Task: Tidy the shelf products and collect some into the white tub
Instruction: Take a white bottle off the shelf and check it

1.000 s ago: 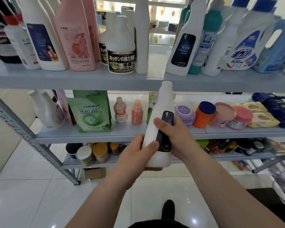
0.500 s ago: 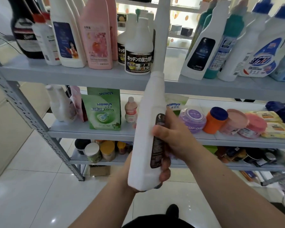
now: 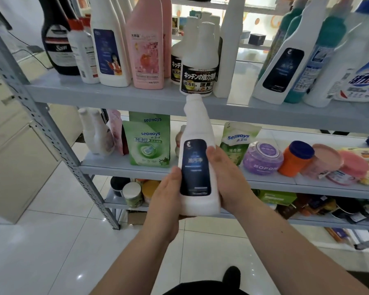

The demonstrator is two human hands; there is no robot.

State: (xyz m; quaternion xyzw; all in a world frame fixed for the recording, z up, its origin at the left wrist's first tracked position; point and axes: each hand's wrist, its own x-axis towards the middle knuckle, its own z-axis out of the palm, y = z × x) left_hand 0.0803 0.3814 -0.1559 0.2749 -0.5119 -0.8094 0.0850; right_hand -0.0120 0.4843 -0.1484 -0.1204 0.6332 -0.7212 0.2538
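The grey metal shelf unit [image 3: 115, 96] fills the view, its tiers crowded with bottles, pouches and jars. In front of its middle tier, clear of the shelves, the tall white plastic bottle with a dark blue label [image 3: 197, 128] stands nearly upright. Half a second ago the label pointed sideways; now it faces the person. The right hand [image 3: 228, 182] grips the bottle's right side. The left hand [image 3: 164, 201], earlier hidden behind the bottle, clasps its lower left side, thumb at the label's edge.
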